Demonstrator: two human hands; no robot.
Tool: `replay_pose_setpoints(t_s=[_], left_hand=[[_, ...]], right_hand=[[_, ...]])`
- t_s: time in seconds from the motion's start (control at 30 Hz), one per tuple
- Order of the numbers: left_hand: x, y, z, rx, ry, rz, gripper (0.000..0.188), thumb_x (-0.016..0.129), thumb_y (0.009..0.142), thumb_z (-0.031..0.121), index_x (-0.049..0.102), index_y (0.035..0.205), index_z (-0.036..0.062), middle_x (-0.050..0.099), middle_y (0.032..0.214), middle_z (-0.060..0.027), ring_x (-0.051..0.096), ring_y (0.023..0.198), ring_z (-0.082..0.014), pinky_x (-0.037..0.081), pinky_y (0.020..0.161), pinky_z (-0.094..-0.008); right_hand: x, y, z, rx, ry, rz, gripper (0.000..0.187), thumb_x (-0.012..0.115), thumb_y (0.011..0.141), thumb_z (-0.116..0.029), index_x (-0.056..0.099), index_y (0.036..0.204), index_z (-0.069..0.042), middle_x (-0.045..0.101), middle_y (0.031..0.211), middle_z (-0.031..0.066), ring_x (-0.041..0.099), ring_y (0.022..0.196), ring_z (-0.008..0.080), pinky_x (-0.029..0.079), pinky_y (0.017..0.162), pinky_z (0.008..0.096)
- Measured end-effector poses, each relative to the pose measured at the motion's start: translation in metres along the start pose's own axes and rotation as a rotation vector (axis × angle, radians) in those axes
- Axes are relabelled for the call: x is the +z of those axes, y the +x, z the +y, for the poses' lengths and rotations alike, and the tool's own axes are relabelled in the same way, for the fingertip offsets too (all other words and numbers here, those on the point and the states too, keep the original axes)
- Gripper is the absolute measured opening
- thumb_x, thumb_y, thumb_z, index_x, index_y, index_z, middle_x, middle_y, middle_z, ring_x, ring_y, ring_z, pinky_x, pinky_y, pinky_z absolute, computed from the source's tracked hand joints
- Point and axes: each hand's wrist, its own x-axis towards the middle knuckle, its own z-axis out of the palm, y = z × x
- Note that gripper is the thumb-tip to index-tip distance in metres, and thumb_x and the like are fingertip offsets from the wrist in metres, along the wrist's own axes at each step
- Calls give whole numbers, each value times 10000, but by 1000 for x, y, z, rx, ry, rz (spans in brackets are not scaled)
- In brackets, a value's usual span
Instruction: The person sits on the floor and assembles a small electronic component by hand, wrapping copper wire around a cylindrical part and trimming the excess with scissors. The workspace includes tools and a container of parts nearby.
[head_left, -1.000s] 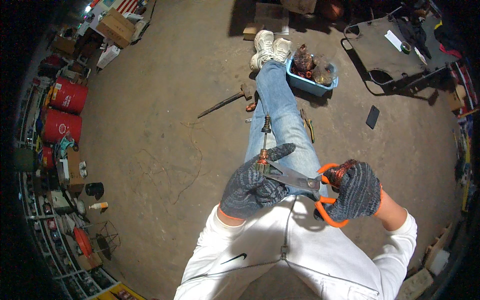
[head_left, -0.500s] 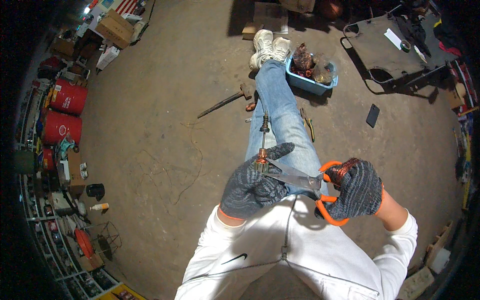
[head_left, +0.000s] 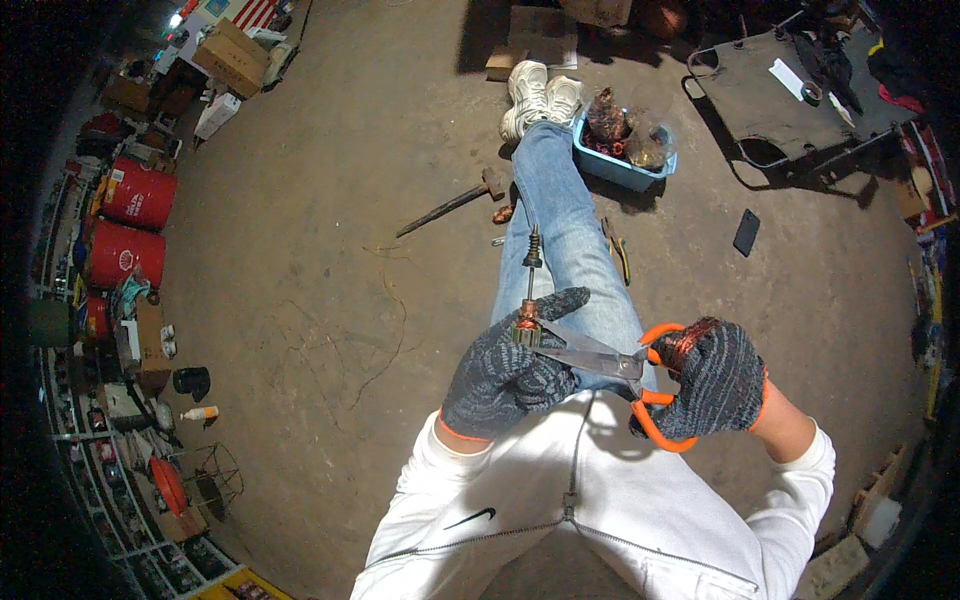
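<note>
Close Work Underway

The gloved left hand (head_left: 508, 375) is gripping a copper-wound rotor (head_left: 527, 311); the right hand (head_left: 718, 380) is clasping orange-handled scissors (head_left: 598, 360), blades at the rotor. Beside the shoes (head_left: 545, 102), a blue tub (head_left: 625, 178) is holding bags (head_left: 648, 150) and copper-coloured pieces (head_left: 614, 151).

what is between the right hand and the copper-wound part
In the head view, the scissors bridge it, handles in the right hand, blades at the copper-wound part.
</note>
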Motion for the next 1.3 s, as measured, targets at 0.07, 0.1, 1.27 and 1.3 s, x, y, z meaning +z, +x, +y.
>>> replay_pose_setpoints(t_s=[0.07,0.1,1.27,1.3], left_hand=[[1,-1,0,1,-26,-7,774,675,762,220,259,1349,-66,356,536,54,345,462,-56,271,437,-199],[1,-2,0,14,41,21,773,676,761,219,261,1347,-69,365,539,51,352,464,-55,274,437,-197],[9,-5,-7,182,326,151,756,705,745,392,406,1270,-63,518,697,23,470,577,-31,365,497,-154],[10,-5,-8,185,344,149,747,708,744,385,410,1268,-58,525,719,16,476,586,-31,374,503,-153]], right_hand=[[3,0,1,-55,14,73,405,728,563,-413,618,668,-38,484,481,79,492,390,235,384,389,306],[3,0,2,-67,11,70,402,728,563,-411,616,666,-39,481,475,75,487,385,234,380,384,306],[4,-4,5,-82,-33,50,401,733,573,-438,613,633,-59,467,463,63,475,381,228,361,387,311],[3,-4,4,-70,-34,39,405,734,574,-435,612,632,-54,460,462,68,472,381,233,358,386,313]])
